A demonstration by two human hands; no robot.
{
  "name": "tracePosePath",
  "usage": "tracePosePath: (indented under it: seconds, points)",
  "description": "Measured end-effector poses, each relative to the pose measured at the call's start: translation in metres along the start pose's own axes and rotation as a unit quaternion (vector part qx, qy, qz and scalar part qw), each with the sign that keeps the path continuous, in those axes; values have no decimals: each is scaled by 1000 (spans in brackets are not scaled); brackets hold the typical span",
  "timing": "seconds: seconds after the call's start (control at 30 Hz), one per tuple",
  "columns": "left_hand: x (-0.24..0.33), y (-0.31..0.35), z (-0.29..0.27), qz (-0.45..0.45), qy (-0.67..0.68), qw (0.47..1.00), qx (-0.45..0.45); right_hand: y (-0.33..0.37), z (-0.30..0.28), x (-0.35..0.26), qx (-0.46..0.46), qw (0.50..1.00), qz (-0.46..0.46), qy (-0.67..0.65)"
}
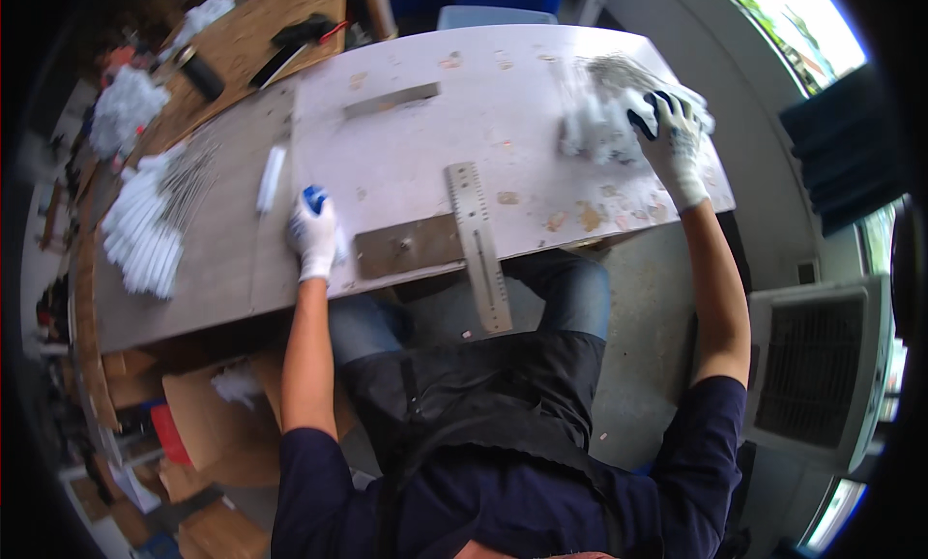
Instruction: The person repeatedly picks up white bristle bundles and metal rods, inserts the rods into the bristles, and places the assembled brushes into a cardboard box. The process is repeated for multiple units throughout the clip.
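My right hand (pixel 674 143), in a white glove with dark fingertips, reaches onto a pile of white strips with thin metal wires (pixel 604 129) at the table's far right. Its thumb and fingers are apart. My left hand (pixel 314 232), gloved in white with blue on the fingers, is curled at the left part of the table. A bit of white shows beside its wrist; what it grips is hidden. Just left of it lies a single white strip (pixel 272 180). A flat metal plate (pixel 408 249) sits near the front edge, with a slotted metal bar (pixel 478 245) across its right end, jutting past the edge.
A fanned stack of white strips with wires (pixel 145 230) lies at far left. A metal bar (pixel 391 100) rests toward the back. Behind left, a wooden table (pixel 237 51) holds a dark bottle (pixel 200 73). A cardboard box (pixel 217 428) stands below left; a grilled appliance (pixel 817 370) is at right.
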State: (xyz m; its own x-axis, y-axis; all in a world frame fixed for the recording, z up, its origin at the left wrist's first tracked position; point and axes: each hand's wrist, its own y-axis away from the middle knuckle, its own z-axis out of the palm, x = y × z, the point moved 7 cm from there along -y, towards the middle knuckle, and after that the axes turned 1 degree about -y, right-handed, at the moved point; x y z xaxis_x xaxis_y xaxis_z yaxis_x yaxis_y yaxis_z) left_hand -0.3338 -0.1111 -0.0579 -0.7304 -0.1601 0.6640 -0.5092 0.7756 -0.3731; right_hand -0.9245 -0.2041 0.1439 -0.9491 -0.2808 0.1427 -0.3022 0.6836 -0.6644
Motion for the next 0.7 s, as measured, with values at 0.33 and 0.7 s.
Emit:
tracePosePath:
  seconds: [0.33, 0.7]
  points:
    - [91, 19, 52, -267, 538, 780, -177, 50, 41, -313, -279, 817, 37, -503]
    - [123, 31, 75, -328, 508, 775, -184, 49, 104, -332, -405, 770, 112, -481]
